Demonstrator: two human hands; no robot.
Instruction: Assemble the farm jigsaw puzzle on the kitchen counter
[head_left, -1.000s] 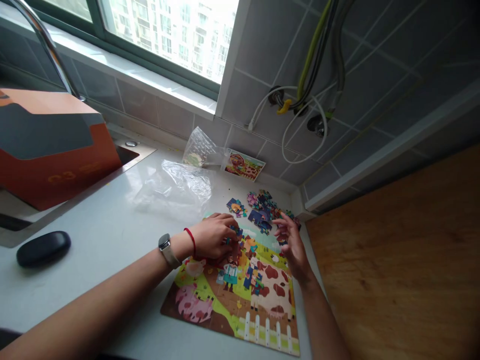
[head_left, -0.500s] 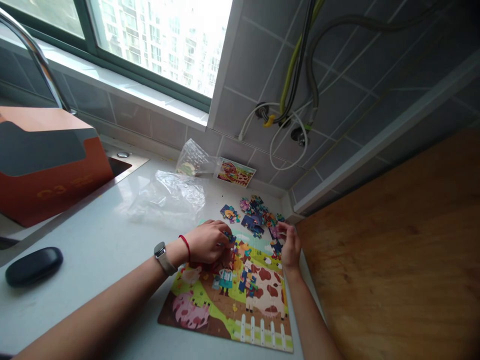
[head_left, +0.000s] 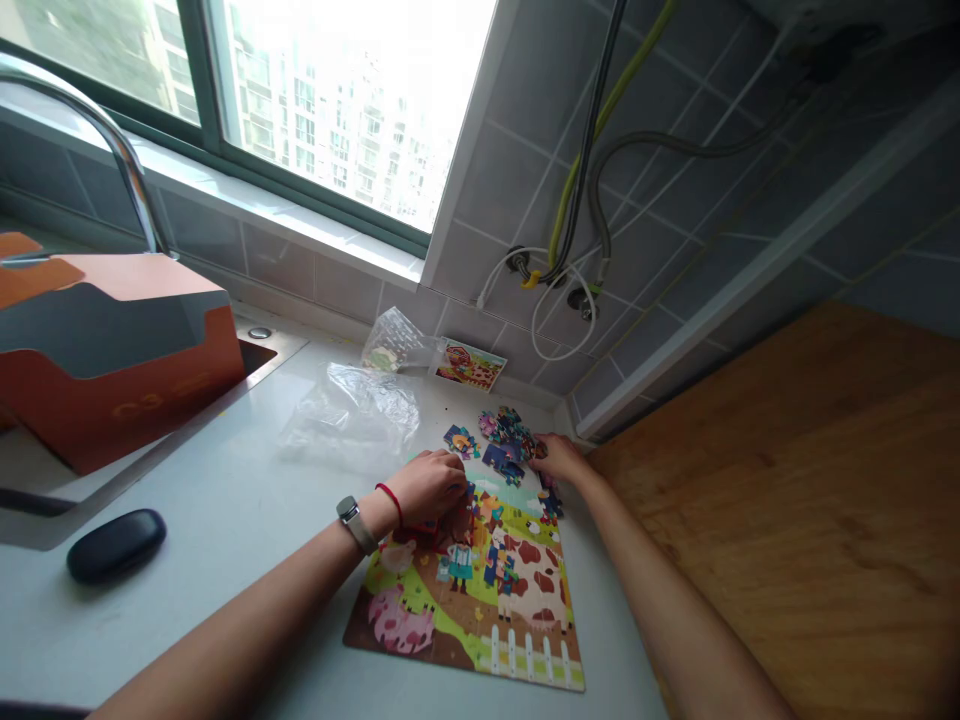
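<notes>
A farm-scene jigsaw puzzle (head_left: pixel 465 620) lies mostly assembled on the counter, showing a cow, a pig and a white fence. My left hand (head_left: pixel 431 487) rests over its upper left part, fingers curled together; a bit of blue shows by the fingertips, where a puzzle piece was visible earlier. My right hand (head_left: pixel 559 457) reaches to the right side of a heap of loose puzzle pieces (head_left: pixel 511 428), its fingers closed at a dark piece there. Joined blue-edged pieces (head_left: pixel 499 568) lie on top of the cow picture. A small separate cluster (head_left: pixel 461 442) sits beyond my left hand.
A reference picture card (head_left: pixel 469 365) leans against the tiled wall beside clear plastic bags (head_left: pixel 352 410). On the left are an orange box (head_left: pixel 142 370), a black oval case (head_left: pixel 116 546) and a faucet (head_left: pixel 135 180). A wooden panel (head_left: pixel 787 520) borders the right side; cables (head_left: pixel 570 200) hang above.
My right hand has moved from beside the pieces at the puzzle's upper right edge forward and left into the heap. My left hand stays over the puzzle's upper left. The camera view has shifted.
</notes>
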